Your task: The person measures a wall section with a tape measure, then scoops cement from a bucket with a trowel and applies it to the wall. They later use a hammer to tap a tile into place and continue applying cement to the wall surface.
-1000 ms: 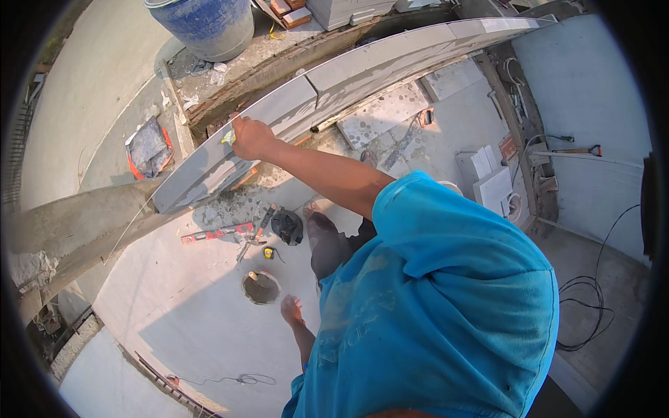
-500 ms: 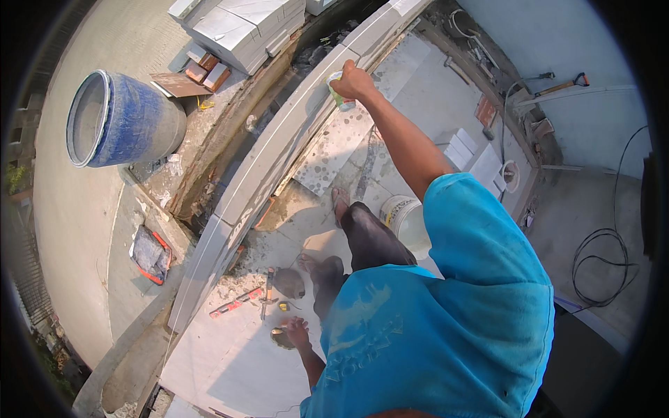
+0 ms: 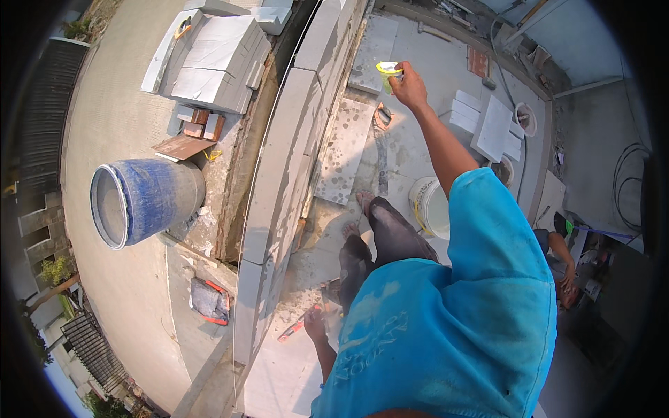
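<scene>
My right hand (image 3: 410, 87) is closed on a small translucent plastic cup (image 3: 391, 76) with a yellow rim, held out above the grey floor. Low on the near side, my left hand (image 3: 316, 322) hangs beside a red spirit level (image 3: 296, 326) lying on the paving; its fingers are too small and unclear to show a grip. A long grey block wall (image 3: 282, 160) runs along my left, its top patched with damp marks. Between it and my feet lies a pale slab (image 3: 345, 150) spotted with dark wet blotches.
A white bucket (image 3: 433, 209) stands by my right leg. Beyond the wall are a blue drum (image 3: 150, 198), stacked pale blocks (image 3: 216, 59) and a grey bag (image 3: 209, 299). White tiles (image 3: 491, 125) lie at the right. Another person's arm (image 3: 563, 254) shows at the far right.
My right hand has swung from the wall top to over the floor, and the cup has turned its rim upward. My left hand has left a round dark thing near the tools. My view has shifted.
</scene>
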Tool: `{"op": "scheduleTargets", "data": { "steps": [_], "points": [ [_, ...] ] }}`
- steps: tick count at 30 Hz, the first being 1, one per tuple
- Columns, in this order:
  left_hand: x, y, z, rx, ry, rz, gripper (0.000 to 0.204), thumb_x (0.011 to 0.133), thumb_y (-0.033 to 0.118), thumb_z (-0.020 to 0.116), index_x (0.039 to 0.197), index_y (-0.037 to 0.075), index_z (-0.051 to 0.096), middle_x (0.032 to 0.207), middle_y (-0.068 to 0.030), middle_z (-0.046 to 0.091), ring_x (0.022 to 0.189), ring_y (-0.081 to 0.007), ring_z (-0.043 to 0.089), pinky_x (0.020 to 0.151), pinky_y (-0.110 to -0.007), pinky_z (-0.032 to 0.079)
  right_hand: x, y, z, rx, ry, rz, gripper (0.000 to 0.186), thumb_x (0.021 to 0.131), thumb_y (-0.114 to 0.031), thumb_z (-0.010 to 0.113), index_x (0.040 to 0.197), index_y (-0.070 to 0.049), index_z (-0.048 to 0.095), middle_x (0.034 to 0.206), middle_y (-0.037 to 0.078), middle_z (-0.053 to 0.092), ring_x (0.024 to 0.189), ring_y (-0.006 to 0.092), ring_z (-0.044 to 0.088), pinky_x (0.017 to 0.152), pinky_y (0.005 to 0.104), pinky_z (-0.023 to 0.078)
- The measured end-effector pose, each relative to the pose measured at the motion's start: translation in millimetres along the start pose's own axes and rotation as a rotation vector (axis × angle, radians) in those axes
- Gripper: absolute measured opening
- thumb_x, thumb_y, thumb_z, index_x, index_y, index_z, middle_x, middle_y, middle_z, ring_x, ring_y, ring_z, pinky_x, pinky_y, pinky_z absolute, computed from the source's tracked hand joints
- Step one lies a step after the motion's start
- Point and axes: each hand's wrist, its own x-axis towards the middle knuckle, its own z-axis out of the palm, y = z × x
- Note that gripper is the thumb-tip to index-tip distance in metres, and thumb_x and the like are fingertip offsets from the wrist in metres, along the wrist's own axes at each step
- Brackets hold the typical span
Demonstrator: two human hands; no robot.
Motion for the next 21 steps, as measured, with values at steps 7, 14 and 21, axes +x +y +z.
{"op": "scheduleTargets", "data": {
  "steps": [7,14,21],
  "points": [
    [40.0,43.0,-1.6,0.302,-0.171,0.078,0.03,0.099,0.02,0.059,0.123,0.001,0.056,0.107,-0.0086,0.065,0.091,-0.0226,0.068,0.076,-0.032,0.053,-279.7,174.0,-61.2,-0.121,0.023,0.517,0.038,0.085,-0.025,0.075,0.114,-0.011,0.054,0.1,0.017,0.069,0.09,0.0358,0.069,0.078,0.0473,0.051],
    [45.9,1.7,-53.2,0.523,-0.443,-0.084,0.031,0.095,0.017,0.059,0.122,0.001,0.06,0.101,-0.0083,0.069,0.087,-0.0161,0.069,0.071,-0.029,0.052,-436.6,346.4,-53.2,-0.245,-0.056,1.076,0.041,0.085,-0.028,0.075,0.114,-0.01,0.054,0.097,0.019,0.071,0.094,0.0394,0.069,0.079,0.0488,0.052],
    [-14.7,15.9,13.4,1.655,-0.637,-0.184,0.033,0.093,0.019,0.06,0.126,0.014,0.061,0.112,-0.0119,0.071,0.103,-0.0326,0.069,0.086,-0.04,0.053,-434.2,467.5,68.1,-0.171,-0.365,1.051,0.034,0.088,-0.022,0.069,0.116,-0.008,0.056,0.105,0.02,0.069,0.102,0.0362,0.068,0.084,0.0486,0.054]
  ]
}}
